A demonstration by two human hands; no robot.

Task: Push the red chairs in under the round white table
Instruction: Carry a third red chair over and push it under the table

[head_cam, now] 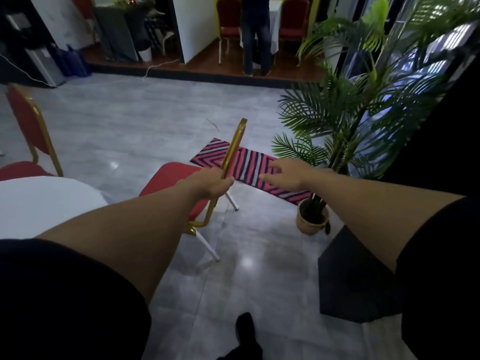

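Chairs are not yet tucked in, by the look of it. One red chair (179, 188) stands just beside the round white surface (39, 201), its seat apparently still clear of the rim, turned edge-on so its gold backrest frame rises as a thin bar. Left hand (213, 187) is closed around that gold frame, low on the bar. Right hand (283, 174) is open, fingers spread, reaching toward the frame but apart from it, above a striped rug (249, 167). A second red chair (28, 136) sits at the far left beside the same surface, also pulled out as far as can be seen. A potted palm (337, 126) stands near on the right. Judging from this, the task is at an early stage: both chairs remain to be pushed under
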